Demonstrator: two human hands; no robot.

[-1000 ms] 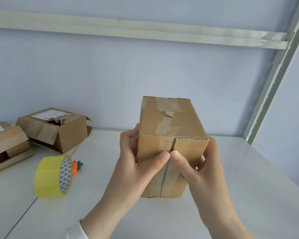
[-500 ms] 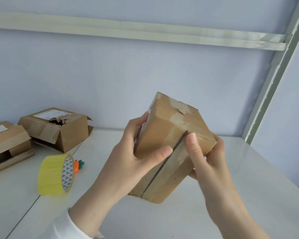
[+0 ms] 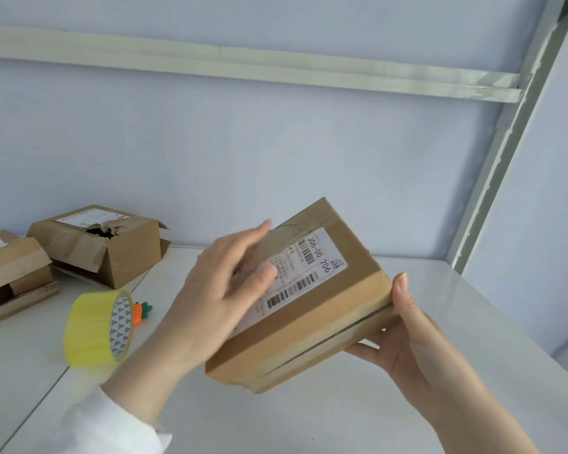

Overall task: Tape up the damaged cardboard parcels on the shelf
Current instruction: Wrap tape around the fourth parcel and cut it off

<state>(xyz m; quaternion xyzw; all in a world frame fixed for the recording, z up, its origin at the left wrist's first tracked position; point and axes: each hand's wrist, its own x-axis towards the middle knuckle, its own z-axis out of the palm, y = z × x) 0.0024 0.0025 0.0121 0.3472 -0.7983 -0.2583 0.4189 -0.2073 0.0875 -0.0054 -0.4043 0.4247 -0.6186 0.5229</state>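
Since half a second ago the parcel (image 3: 309, 309) has been turned over, so its white shipping label (image 3: 304, 273) now faces up, and the left hand has shifted from the side onto that face. In the head view the left hand (image 3: 223, 290) lies flat on the label with fingers stretched out, gripping nothing. The right hand (image 3: 407, 335) holds the parcel's lower right end, thumb (image 3: 400, 286) up against the edge and fingers curled beneath. The parcel is tilted, held above the white shelf (image 3: 407, 404). To the left stands a yellow tape roll (image 3: 95, 329) just beside a small carrot-shaped item (image 3: 141, 311); behind them is a torn box (image 3: 102, 247) and another box (image 3: 10, 273).
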